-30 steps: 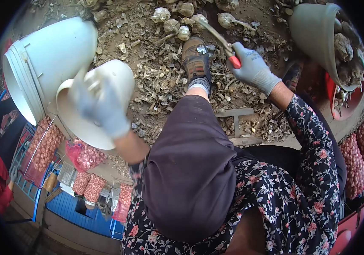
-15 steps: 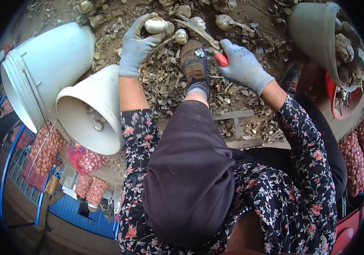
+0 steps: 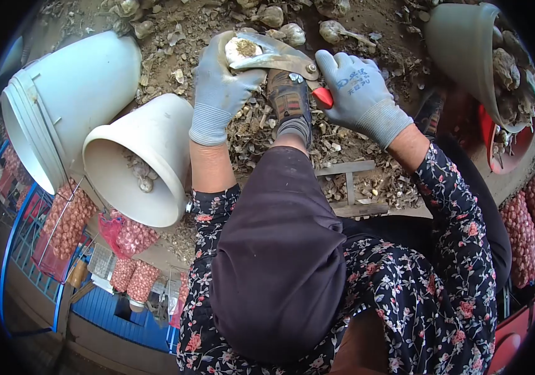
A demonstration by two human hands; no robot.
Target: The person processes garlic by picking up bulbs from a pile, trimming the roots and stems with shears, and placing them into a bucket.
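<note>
My left hand (image 3: 217,94), in a grey coated glove, is closed around a white garlic bulb (image 3: 236,50) whose brownish root end faces up. My right hand (image 3: 358,90), gloved alike, grips red-handled pruning shears (image 3: 289,64). Their blades stand apart and reach left to the bulb, one lying across its lower edge. Whether they touch the root is hard to see. Below the shears is my shoe (image 3: 287,97), on a litter of dry garlic skins (image 3: 248,134). Several loose garlic bulbs (image 3: 293,34) lie on the soil beyond.
A white bucket (image 3: 167,125) with some garlic lies tipped at left, beside stacked pale buckets (image 3: 92,72). Another bucket (image 3: 458,50), holding dark clods or bulbs, lies at upper right near a red container (image 3: 498,159). Filled garlic net bags (image 3: 67,215) are at lower left.
The left hand has turned the bulb root end up and moved slightly right and down. The shears have swung left, bringing their blades from beside the bulb onto it.
</note>
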